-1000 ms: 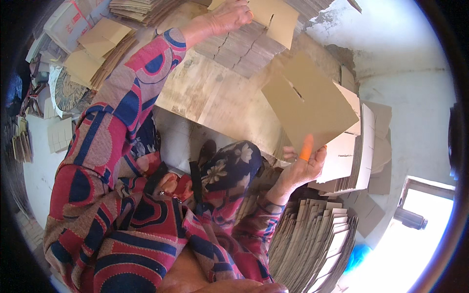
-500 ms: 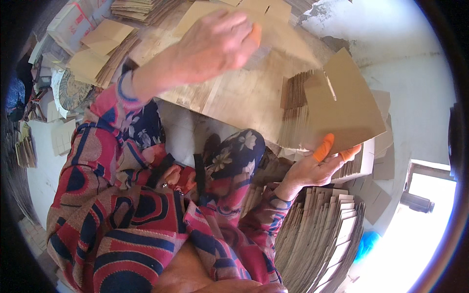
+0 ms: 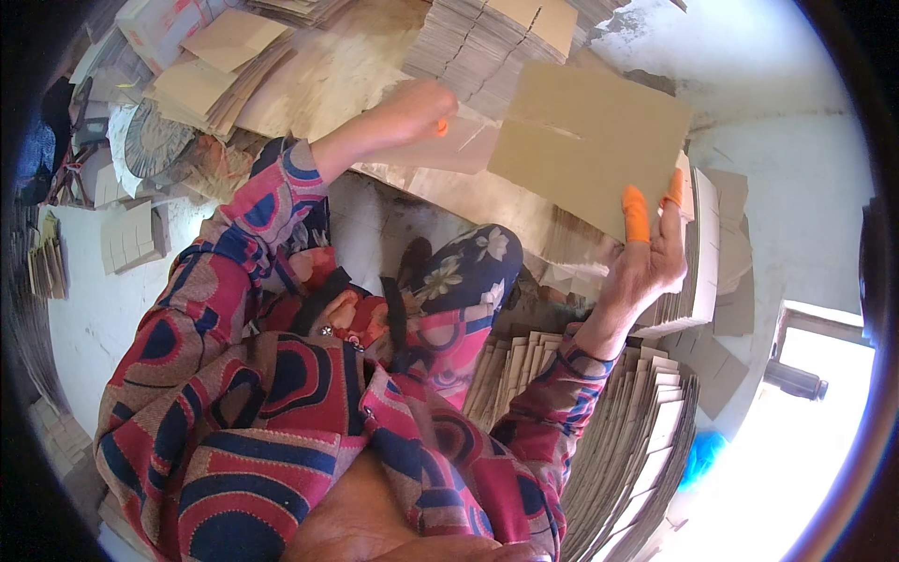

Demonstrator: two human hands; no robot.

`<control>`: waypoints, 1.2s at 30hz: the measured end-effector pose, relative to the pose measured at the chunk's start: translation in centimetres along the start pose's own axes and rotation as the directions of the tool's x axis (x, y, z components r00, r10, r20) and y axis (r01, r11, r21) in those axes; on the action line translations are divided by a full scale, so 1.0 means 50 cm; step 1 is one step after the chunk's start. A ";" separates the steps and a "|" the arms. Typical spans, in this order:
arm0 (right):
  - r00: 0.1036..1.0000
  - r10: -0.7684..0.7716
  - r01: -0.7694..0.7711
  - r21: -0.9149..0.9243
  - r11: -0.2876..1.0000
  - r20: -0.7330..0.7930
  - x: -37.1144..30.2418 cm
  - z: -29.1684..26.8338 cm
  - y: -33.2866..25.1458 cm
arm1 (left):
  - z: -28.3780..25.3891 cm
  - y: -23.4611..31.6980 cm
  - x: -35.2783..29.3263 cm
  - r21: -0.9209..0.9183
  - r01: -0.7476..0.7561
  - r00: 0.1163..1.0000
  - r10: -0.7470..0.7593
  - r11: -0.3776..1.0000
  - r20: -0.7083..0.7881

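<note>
My right hand [image 3: 646, 258], with orange finger covers on two fingertips, holds a flat brown cardboard sheet [image 3: 585, 140] by its lower right edge, raised in front of me. My left hand [image 3: 412, 108], also with an orange fingertip cover, is stretched forward with its fingers closed on a paler cardboard sheet [image 3: 459, 150] that lies beside the brown sheet's left edge. Whether the two sheets are joined I cannot tell. Patterned red and blue sleeves cover both my forearms, and my knee in flowered cloth [image 3: 464, 272] is below the sheets.
A tall stack of flat cardboard blanks [image 3: 478, 37] stands at the top. More stacks fan out at the lower right [image 3: 637, 440] and beside my right hand [image 3: 707, 244]. Loose cardboard piles [image 3: 211, 70] lie at the upper left. A bright doorway [image 3: 815, 412] opens at the right.
My left hand has come down from the top stack and drawn back toward me with the pale sheet. The right hand has lifted the brown sheet and turned it flatter to the camera.
</note>
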State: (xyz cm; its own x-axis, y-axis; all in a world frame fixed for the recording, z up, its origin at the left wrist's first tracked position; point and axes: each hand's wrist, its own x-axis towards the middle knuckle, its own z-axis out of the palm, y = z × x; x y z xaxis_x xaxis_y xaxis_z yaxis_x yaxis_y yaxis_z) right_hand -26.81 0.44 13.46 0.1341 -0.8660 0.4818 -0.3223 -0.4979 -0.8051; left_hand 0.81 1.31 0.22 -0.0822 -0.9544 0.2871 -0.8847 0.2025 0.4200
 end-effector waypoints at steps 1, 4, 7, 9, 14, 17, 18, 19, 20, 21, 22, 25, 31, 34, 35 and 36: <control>0.999 -0.004 0.004 0.005 1.000 0.047 0.005 0.005 0.004 | -0.002 0.004 0.001 -0.012 0.025 0.999 -0.025 1.000 0.044; 0.990 0.037 -0.035 -0.012 0.999 0.138 0.023 0.017 0.015 | -0.002 0.006 0.000 -0.047 0.035 0.998 -0.032 0.998 0.062; 0.977 0.106 -0.114 0.035 0.993 0.183 0.031 0.035 0.005 | 0.003 0.002 -0.005 -0.030 0.007 0.999 -0.006 1.000 0.035; 0.976 0.095 -0.102 0.027 0.994 0.194 0.037 0.039 -0.005 | 0.006 -0.002 -0.009 -0.014 0.003 1.000 -0.002 1.000 0.007; 0.960 0.121 -0.129 0.011 0.992 0.253 0.044 0.044 -0.029 | 0.005 -0.004 -0.008 -0.003 0.024 0.999 -0.024 1.000 0.027; 0.949 0.108 -0.111 -0.006 0.994 0.295 0.053 0.047 -0.011 | -0.001 0.001 -0.005 -0.036 0.058 0.994 -0.054 0.998 0.091; 0.943 0.114 -0.113 -0.022 0.993 0.311 0.056 0.048 -0.005 | 0.000 0.001 -0.008 -0.056 0.035 0.999 -0.033 0.998 0.040; 0.937 0.120 -0.114 -0.038 0.993 0.328 0.058 0.051 0.000 | 0.002 0.002 -0.012 -0.074 0.011 1.000 -0.012 0.997 -0.012; 0.934 0.123 -0.117 -0.037 0.992 0.335 0.059 0.056 0.009 | 0.002 0.004 -0.015 -0.089 -0.013 0.998 0.007 0.996 -0.062; 0.931 0.125 -0.119 -0.037 0.992 0.342 0.061 0.064 0.019 | 0.001 0.005 -0.013 -0.065 0.015 1.000 -0.016 0.998 -0.018; 0.928 0.127 -0.122 -0.037 0.992 0.349 0.063 0.070 0.027 | 0.000 0.006 -0.007 -0.039 0.041 0.999 -0.040 0.998 0.026; 0.919 0.080 -0.016 -0.167 0.986 0.387 0.063 0.092 0.037 | 0.008 0.001 -0.008 -0.045 0.065 0.998 -0.065 0.997 0.007; 0.878 0.002 0.100 -0.189 0.977 0.479 0.076 0.119 0.059 | 0.003 -0.006 -0.002 -0.062 0.071 0.997 -0.068 0.996 0.045; 0.839 -0.086 0.262 -0.261 0.929 0.537 0.069 0.141 0.111 | -0.005 0.007 0.004 -0.039 0.044 0.997 -0.041 0.998 0.068; 0.822 -0.120 0.325 -0.286 0.902 0.556 0.061 0.157 0.106 | -0.006 0.005 0.001 -0.020 0.030 0.998 -0.028 0.999 0.054; 0.841 -0.011 0.218 -0.321 0.922 0.541 0.054 0.162 0.090 | -0.005 0.002 0.002 -0.014 0.031 0.998 -0.030 0.999 0.050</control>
State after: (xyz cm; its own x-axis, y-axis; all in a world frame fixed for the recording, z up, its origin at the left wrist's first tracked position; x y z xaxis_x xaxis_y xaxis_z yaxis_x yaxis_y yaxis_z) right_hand -20.31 -4.52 8.30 0.6229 -0.7487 0.2269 -0.5686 -0.6324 -0.5261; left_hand 0.81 1.30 0.50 -0.0784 -0.9697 0.2314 -0.8804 0.1762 0.4403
